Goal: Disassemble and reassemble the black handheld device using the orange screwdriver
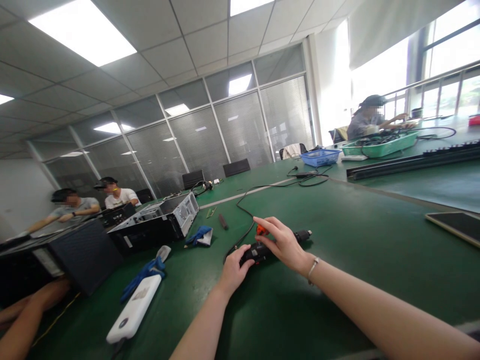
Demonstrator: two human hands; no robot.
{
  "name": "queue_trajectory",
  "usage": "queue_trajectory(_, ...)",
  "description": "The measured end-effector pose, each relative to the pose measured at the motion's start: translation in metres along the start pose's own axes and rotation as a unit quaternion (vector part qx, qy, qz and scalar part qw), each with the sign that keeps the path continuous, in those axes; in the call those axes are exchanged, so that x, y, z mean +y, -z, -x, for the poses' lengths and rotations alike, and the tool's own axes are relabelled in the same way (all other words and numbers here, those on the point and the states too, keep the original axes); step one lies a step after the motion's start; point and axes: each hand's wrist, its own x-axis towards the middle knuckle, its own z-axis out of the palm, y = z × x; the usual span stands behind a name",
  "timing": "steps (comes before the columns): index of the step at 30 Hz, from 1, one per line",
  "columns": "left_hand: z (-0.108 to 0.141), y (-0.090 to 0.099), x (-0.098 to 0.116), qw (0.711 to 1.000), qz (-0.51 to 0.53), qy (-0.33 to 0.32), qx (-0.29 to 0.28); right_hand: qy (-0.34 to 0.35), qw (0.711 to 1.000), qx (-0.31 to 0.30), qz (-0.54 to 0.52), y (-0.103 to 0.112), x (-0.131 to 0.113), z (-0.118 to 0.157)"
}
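A black corded power tool, which looks like an electric screwdriver [258, 252], lies on the green table in front of me, its metal tip to the right. My left hand [234, 271] is closed around its left end, thumb along the near side. Above the tool's middle, my right hand [285, 246] pinches a small orange piece [261, 230] between thumb and fingers. Part of that piece is hidden by the fingers, so its kind is unclear. The right palm covers part of the tool's body. A black cord [245, 232] runs from the tool's left end back across the table.
Left stand an open computer case [150, 227], a white power strip [135, 307] and blue gloves [144, 277]. Farther back are blue [320, 158] and green [386, 146] baskets. A phone [458, 227] lies right. Co-workers sit left and far right; another person's arm [35, 310] reaches in lower left.
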Motion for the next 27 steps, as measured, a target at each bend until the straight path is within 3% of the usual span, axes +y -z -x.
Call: queue_trajectory(27,-0.0007,0.0014,0.0025,1.000,-0.001,0.000,-0.004,-0.004,0.999,-0.013,-0.039,-0.0025,-0.0022,0.0022)
